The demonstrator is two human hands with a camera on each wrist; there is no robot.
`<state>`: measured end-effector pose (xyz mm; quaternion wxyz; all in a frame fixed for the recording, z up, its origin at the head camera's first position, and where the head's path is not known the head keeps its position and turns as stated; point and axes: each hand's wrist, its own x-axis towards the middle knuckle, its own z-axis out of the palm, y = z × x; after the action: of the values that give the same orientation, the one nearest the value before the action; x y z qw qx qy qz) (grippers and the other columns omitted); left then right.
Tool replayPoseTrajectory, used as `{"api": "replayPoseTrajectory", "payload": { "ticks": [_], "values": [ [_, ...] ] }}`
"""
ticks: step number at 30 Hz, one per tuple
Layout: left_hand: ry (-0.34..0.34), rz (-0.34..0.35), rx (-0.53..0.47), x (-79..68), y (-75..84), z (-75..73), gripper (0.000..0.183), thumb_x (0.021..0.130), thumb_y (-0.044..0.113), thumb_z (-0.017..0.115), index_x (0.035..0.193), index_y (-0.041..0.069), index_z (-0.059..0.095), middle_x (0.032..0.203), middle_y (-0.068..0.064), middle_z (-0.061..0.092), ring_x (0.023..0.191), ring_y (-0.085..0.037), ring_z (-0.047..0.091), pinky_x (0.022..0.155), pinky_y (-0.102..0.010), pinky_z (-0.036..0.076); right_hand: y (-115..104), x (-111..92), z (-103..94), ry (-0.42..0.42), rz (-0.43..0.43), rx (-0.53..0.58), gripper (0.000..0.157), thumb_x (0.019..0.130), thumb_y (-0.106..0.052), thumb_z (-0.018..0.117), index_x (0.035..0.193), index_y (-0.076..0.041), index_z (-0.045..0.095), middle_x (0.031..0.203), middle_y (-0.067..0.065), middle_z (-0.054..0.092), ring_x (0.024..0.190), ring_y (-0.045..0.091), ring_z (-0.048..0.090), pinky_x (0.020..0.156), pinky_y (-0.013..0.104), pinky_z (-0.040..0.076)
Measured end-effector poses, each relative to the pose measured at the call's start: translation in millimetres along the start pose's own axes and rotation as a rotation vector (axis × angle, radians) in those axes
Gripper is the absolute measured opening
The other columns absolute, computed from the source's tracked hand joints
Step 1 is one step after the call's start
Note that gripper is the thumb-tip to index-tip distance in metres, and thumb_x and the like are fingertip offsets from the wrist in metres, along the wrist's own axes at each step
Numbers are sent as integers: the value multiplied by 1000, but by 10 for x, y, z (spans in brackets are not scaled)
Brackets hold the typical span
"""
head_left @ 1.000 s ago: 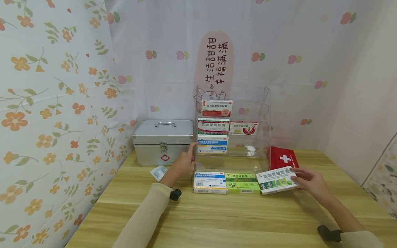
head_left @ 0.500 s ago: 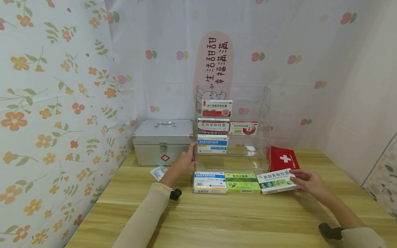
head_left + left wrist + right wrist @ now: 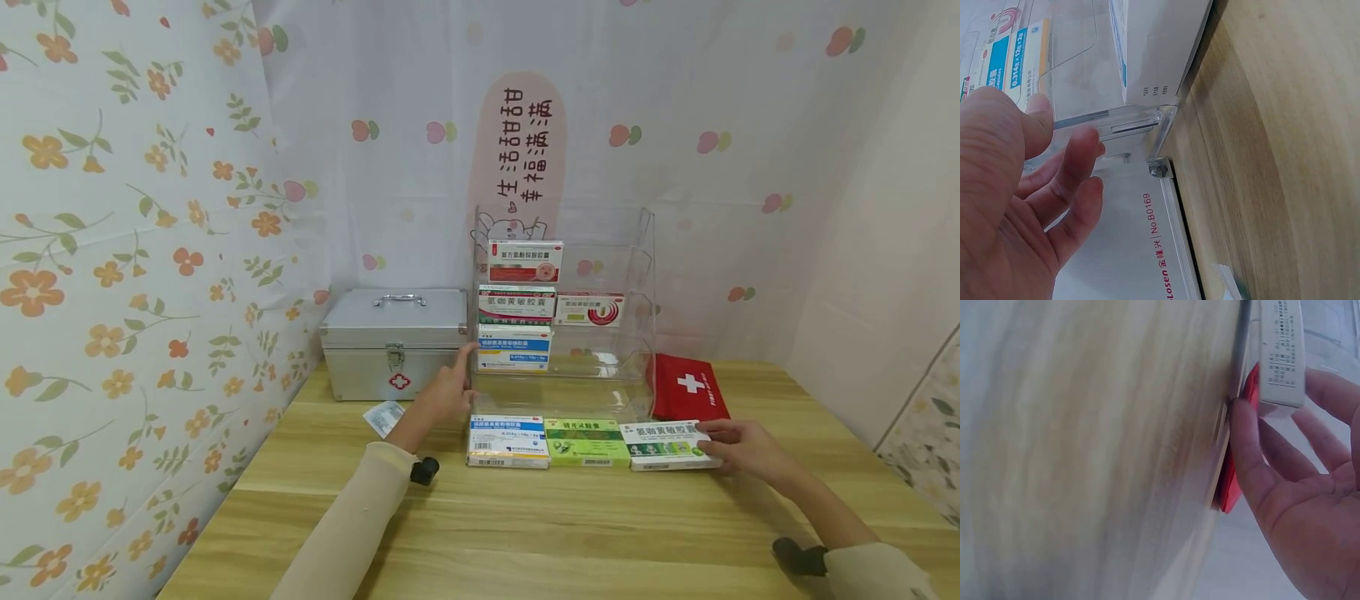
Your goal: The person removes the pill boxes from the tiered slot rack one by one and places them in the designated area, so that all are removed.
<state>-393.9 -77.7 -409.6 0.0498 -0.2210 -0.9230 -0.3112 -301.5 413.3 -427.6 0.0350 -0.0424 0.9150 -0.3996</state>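
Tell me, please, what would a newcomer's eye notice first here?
Probably the clear rack of medicine boxes, near the centre of the head view. Next might come the white-green box at the right end of the lowest row, held by the right grip. The silver case left of the rack and the red pouch behind that box also stand out.
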Motion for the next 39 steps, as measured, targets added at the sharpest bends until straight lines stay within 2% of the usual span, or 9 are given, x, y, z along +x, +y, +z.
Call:
{"api": "replayPoseTrajectory", "payload": {
  "ticks": [8,22,39],
  "values": [
    [-6,-1,-16,7,-14,12,86,93,3,66,154,25,9,71,-5,58,51,-16,53,48,-26,42,-10,39,-11,-12,20,-56,59,92,-26,72,132,13,52,126,38,55,99,32,62,69,33,58],
    [7,4,1,3,-19,14,86,93,3,66,154,25,10,69,-5,57,51,-15,52,48,-26,42,39,65,0,-20,49,-23,62,90,-27,74,133,12,52,127,35,56,97,27,60,70,33,57],
    [3,-2,-7,3,-18,17,87,92,2,66,155,25,9,70,-5,57,51,-16,53,48,-25,43,93,102,-14,-19,53,-60,64,89,-27,75,133,13,51,127,34,55,99,28,59,70,33,57]
  ]
}}
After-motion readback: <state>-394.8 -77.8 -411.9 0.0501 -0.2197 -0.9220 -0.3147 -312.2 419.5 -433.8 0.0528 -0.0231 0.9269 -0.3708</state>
